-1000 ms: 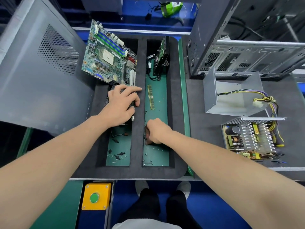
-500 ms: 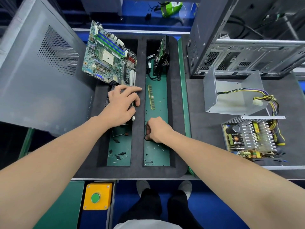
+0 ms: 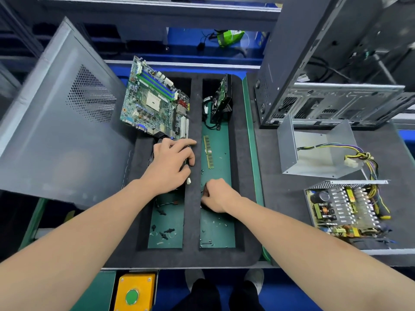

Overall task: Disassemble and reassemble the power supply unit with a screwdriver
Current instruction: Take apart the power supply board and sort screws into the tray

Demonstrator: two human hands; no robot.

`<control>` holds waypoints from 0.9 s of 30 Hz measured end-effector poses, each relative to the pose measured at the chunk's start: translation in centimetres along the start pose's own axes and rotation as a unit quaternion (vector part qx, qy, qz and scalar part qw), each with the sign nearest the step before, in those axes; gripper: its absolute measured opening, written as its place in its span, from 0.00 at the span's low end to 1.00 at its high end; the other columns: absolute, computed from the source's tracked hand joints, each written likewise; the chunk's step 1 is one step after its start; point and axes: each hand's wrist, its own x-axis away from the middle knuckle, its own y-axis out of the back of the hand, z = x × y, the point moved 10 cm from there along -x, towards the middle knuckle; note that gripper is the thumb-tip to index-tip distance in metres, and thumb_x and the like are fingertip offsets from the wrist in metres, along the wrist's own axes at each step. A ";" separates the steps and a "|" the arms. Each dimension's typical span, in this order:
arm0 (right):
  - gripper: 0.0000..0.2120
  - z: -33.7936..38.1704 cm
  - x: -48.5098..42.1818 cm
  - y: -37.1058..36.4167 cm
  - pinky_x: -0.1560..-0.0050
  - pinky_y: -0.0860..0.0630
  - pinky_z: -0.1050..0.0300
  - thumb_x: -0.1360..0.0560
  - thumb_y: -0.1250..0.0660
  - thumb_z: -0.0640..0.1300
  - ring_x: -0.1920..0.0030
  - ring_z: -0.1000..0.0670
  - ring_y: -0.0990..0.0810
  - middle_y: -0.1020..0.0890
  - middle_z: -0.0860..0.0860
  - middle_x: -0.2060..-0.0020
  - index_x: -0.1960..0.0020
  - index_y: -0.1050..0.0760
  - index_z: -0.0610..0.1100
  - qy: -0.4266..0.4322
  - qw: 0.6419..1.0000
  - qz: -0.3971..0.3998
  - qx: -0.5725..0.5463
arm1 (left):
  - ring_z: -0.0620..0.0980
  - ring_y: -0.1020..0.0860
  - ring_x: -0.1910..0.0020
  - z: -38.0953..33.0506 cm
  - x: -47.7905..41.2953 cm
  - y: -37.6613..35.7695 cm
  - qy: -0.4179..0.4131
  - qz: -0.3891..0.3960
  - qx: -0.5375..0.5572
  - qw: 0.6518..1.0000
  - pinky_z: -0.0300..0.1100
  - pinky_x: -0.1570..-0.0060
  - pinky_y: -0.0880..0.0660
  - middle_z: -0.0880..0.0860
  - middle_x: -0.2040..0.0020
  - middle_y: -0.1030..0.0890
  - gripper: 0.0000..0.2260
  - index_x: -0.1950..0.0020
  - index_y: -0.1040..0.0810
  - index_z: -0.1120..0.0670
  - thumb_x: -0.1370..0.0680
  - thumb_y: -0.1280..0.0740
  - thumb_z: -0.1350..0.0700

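The opened power supply board (image 3: 345,209), with silver heat sinks and coloured wires, lies on the grey mat at the right. Its bare metal cover (image 3: 314,151) stands behind it. No screwdriver is in sight. My left hand (image 3: 170,164) rests on a black part in the left slot of the foam tray (image 3: 193,254), fingers curled over the part's right edge. My right hand (image 3: 219,195) is in the right slot, knuckles up, fingertips pinched together on a small screw at the green floor; the screw is mostly hidden.
Loose screws (image 3: 215,223) lie in the right slot with a memory stick (image 3: 208,151) and a drive (image 3: 221,97). A motherboard (image 3: 155,102) leans at the back left. A grey side panel (image 3: 56,122) stands left, the computer case (image 3: 325,75) right, and a yellow button box (image 3: 134,292) below.
My right hand has shifted slightly up and left along the right slot. My left hand stays on the black part. The view has tilted a little.
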 end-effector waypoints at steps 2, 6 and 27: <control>0.11 0.0 0.1 0.1 0.48 0.17 0.47 0.18 0.35 0.49 0.52 0.37 0.19 0.19 0.41 0.51 0.54 0.26 0.41 -0.009 1.000 0.000 -0.008 | 0.49 0.39 0.41 0.0 0.0 0.1 -0.001 -0.008 -0.007 1.000 0.49 0.38 0.44 0.38 0.26 0.31 0.10 0.53 0.29 0.44 0.25 0.33 0.59; 0.10 -0.3 0.1 0.1 0.45 0.17 0.46 0.19 0.33 0.47 0.49 0.37 0.18 0.18 0.40 0.48 0.48 0.22 0.39 -0.027 1.000 0.009 -0.009 | 0.48 0.40 0.44 0.1 0.1 0.2 0.004 -0.026 -0.009 1.000 0.51 0.38 0.41 0.38 0.27 0.30 0.09 0.50 0.29 0.45 0.24 0.33 0.58; 0.09 -1.6 -1.5 0.6 0.54 0.18 0.51 0.21 0.35 0.39 0.52 0.39 0.14 0.18 0.40 0.48 0.44 0.22 0.36 -0.082 0.995 0.041 -0.046 | 0.51 0.37 0.47 0.4 -0.6 0.5 0.018 -0.020 -0.009 1.000 0.50 0.42 0.40 0.35 0.31 0.29 0.12 0.45 0.25 0.45 0.25 0.33 0.59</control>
